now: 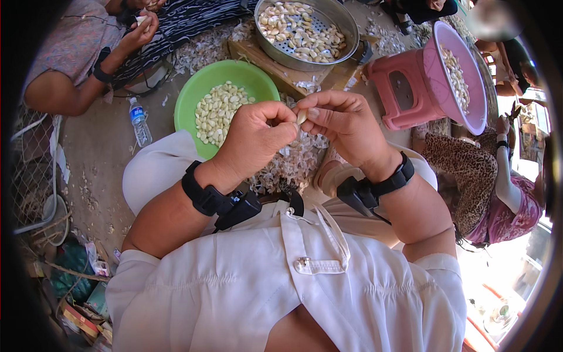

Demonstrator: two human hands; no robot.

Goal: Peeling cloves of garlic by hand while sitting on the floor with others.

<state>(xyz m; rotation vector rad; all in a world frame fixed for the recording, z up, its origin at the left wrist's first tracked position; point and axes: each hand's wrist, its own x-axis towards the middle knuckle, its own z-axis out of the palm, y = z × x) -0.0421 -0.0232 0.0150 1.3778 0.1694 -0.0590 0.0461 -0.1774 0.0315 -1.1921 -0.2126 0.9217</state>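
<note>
Between my two hands, above my lap, is a single garlic clove (301, 115). My right hand (341, 123) grips it with thumb and forefinger. The thumb and forefinger of my left hand (259, 130) pinch at the clove's lower end; whether they hold a bit of skin there is too small to tell. A green plastic basin (184, 103) with many peeled white cloves (217, 112) stands just beyond my left hand. Beneath my hands, a heap of papery garlic skins (290, 163) covers the ground between my legs.
A metal steamer pan (299, 64) of garlic cloves rests on a wooden board (259, 59). To the right, a pink basin (477, 88) of cloves leans by a pink plastic stool (407, 88). A water bottle (140, 123) lies at left. Other people sit around.
</note>
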